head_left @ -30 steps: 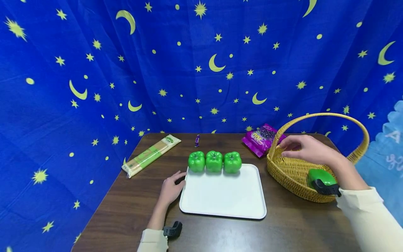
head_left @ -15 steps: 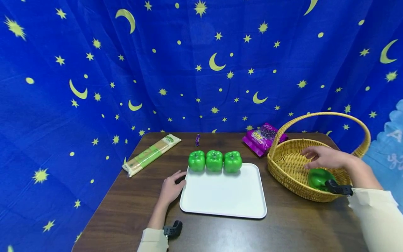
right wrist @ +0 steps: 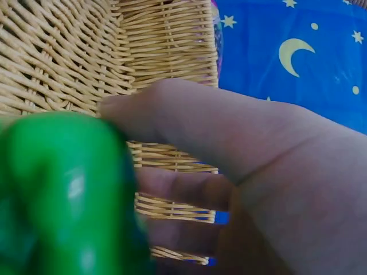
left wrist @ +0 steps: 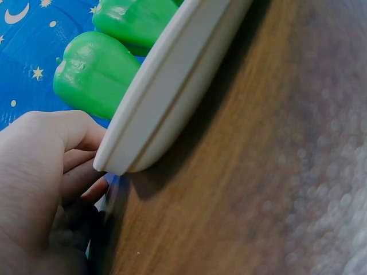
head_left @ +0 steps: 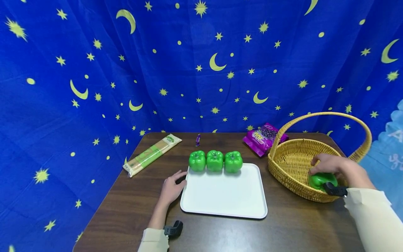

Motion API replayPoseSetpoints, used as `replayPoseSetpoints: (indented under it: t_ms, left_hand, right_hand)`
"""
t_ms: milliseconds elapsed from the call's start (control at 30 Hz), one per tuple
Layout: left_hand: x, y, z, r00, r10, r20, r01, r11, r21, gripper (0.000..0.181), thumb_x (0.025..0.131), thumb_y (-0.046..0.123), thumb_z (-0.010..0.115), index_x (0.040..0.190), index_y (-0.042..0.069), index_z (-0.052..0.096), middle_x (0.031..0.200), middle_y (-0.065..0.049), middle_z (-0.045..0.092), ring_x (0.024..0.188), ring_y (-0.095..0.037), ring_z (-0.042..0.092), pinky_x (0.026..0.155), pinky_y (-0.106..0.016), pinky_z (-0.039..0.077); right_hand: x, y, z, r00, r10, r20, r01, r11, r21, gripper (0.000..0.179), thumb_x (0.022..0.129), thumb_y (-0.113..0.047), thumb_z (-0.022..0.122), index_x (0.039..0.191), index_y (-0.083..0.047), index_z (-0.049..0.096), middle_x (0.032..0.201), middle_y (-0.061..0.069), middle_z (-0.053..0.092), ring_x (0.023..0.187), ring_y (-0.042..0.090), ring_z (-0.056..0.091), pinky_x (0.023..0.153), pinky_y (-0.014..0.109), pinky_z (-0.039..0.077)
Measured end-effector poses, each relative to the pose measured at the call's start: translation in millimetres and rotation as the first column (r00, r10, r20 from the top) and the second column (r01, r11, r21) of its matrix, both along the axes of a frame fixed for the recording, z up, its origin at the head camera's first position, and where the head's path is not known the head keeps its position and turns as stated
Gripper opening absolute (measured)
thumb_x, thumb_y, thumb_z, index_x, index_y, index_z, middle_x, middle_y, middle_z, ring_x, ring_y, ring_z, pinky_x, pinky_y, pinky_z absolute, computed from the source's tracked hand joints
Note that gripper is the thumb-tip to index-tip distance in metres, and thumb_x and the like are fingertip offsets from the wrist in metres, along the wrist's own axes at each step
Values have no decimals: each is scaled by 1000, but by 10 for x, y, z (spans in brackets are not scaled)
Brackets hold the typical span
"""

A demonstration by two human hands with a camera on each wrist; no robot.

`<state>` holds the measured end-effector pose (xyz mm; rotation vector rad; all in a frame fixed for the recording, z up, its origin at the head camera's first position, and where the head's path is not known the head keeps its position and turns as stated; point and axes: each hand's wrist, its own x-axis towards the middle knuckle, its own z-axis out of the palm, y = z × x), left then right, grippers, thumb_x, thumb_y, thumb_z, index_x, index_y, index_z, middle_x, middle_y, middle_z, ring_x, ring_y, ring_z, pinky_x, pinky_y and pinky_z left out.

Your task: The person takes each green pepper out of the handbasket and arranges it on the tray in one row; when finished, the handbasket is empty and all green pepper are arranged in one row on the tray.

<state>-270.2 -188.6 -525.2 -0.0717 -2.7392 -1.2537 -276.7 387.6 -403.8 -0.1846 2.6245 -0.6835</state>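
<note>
A white tray (head_left: pixel 224 192) lies on the table, with three green bell peppers (head_left: pixel 214 161) in a row along its far edge. My left hand (head_left: pixel 171 189) rests beside the tray's left side; its fingertips touch the rim (left wrist: pixel 137 109) near a corner. A wicker basket (head_left: pixel 292 161) with a tall handle stands to the right. Inside it sits one more green bell pepper (head_left: pixel 318 180). My right hand (head_left: pixel 332 164) reaches into the basket from above and grips this pepper. The right wrist view shows the thumb at the pepper's upper edge and the fingers curled against its side.
A long pack of noodles (head_left: pixel 152 155) lies at the back left. Behind the peppers is a small purple wrapped candy (head_left: pixel 198 140). A purple snack bag (head_left: pixel 261 138) lies against the basket's left side. A blue starry cloth (head_left: pixel 176 77) hangs behind the table.
My right hand has moved right within the basket, then down onto the green bell pepper, and its fingers have closed round it. The left hand and the tray stay where they were.
</note>
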Motion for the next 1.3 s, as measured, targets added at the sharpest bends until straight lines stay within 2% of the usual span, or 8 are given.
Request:
replayPoseSetpoints:
  t_ms: [67,167,267,433,567,733,1100,1300]
  left_hand:
    - [2,2,3,1000,-1,-1,1,1000,3,34,87,21,64,120,18,69,135,-14,54,127,-35,47,106,-54,30]
    - [7,2,2,1000,-7,-10,7,1000,4,34,86,21,64,120,18,70,135,-14,54,126,-35,47,106,-53,31]
    - [14,-3,11,1000,-8,-12,8,1000,10,34,86,21,65,119,18,70,135,-14,54,126,-35,47,106,-53,31]
    - [21,3,26,1000,-5,-4,5,1000,15,34,87,21,64,120,17,69,135,-14,54,127,-35,46,106,-53,31]
    - [7,-1,14,1000,-7,0,7,1000,12,34,87,22,64,121,17,69,135,-14,54,128,-35,46,106,-54,30]
    - [-5,-9,-2,1000,-7,-5,7,1000,10,35,87,23,65,121,18,69,135,-13,54,128,-35,46,106,-53,30]
    - [-15,-38,-14,1000,7,1,-7,1000,-5,35,86,24,64,121,19,69,136,-14,54,127,-36,46,105,-54,31]
    - [-15,-20,-14,1000,3,2,-3,1000,-5,35,86,25,64,121,19,69,136,-13,54,127,-35,46,106,-53,31]
  right_hand:
    - [-50,-2,-14,993,4,-114,2,999,46,65,84,-38,69,118,14,50,96,23,58,83,32,59,66,42,51]
    - [-110,12,-34,965,-35,-260,62,993,97,78,88,-52,61,126,14,45,110,36,55,96,49,55,76,53,47]
    - [-137,13,-45,948,-82,-307,118,988,101,84,90,-60,51,131,12,41,121,41,47,107,58,46,80,62,43]
    - [-115,5,-46,951,-40,-307,70,994,85,77,92,-54,53,131,12,44,122,40,49,107,56,48,80,60,44]
    - [-61,0,-2,941,-10,-339,31,998,56,69,91,-47,59,128,10,49,117,37,54,105,53,52,80,58,45]
    - [3,15,60,932,-10,-363,32,998,52,72,88,-52,62,127,8,51,116,34,57,105,51,54,82,60,44]
    - [76,76,26,959,59,-276,-23,991,135,78,81,-50,71,120,15,54,108,29,60,97,45,58,77,55,48]
    - [91,84,3,985,29,-172,-8,992,123,88,78,-49,74,123,19,41,100,23,58,89,35,57,72,48,49]
